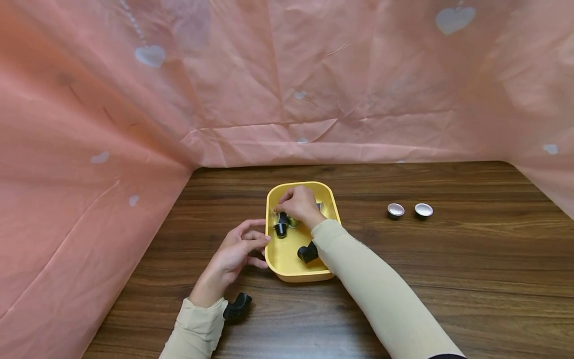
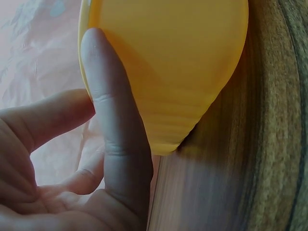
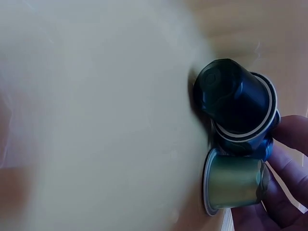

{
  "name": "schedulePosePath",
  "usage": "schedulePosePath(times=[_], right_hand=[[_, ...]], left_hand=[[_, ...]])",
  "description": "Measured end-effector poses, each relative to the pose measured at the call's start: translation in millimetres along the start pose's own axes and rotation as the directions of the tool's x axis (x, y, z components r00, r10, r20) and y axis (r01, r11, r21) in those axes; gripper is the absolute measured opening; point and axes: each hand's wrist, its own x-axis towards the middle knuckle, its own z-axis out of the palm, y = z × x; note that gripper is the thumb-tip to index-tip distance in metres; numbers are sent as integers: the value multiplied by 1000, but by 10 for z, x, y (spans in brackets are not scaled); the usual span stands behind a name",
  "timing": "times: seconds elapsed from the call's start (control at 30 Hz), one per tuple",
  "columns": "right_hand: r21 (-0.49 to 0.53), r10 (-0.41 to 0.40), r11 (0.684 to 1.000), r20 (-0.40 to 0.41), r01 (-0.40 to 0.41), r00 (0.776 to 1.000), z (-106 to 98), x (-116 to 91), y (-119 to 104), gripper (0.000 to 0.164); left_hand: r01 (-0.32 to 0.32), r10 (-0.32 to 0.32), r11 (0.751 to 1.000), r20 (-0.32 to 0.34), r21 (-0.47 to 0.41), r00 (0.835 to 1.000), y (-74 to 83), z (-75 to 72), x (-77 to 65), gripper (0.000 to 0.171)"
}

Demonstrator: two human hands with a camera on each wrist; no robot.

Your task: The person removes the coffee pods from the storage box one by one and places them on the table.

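Note:
A yellow plastic bin point(image 1: 298, 257) stands on the table. My left hand point(image 1: 239, 247) touches its left side with loosely bent fingers; in the left wrist view, one fingertip point(image 2: 94, 41) lies at the rim. My right hand point(image 1: 299, 203) reaches into the bin among several coffee capsules. The right wrist view shows a dark coffee capsule point(image 3: 233, 98) and a green coffee capsule point(image 3: 233, 182) lying close together. Between them, a blue coffee capsule point(image 3: 263, 147), mostly hidden, appears pinched by the right fingers point(image 3: 291, 175).
Two coffee capsules, a pinkish-lidded one point(image 1: 396, 210) and a silver-lidded one point(image 1: 423, 210), stand on the wooden table point(image 1: 358, 299) right of the bin. Black wrist camera mounts point(image 1: 237, 306) sit at both wrists. A pink cloth point(image 1: 314, 89) hangs behind and at the sides.

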Motion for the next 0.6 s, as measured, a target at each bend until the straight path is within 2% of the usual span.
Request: schedulePosePath(times=[0.37, 0.6], right_hand=[[25, 0, 1000, -18, 1, 1000, 15, 54, 60, 10], [21, 45, 999, -15, -44, 999, -33, 11, 7, 15]], left_hand=[[-2, 2, 1000, -6, -4, 1000, 0, -2, -1, 57], [-14, 14, 1000, 4, -3, 1000, -4, -2, 8, 57]])
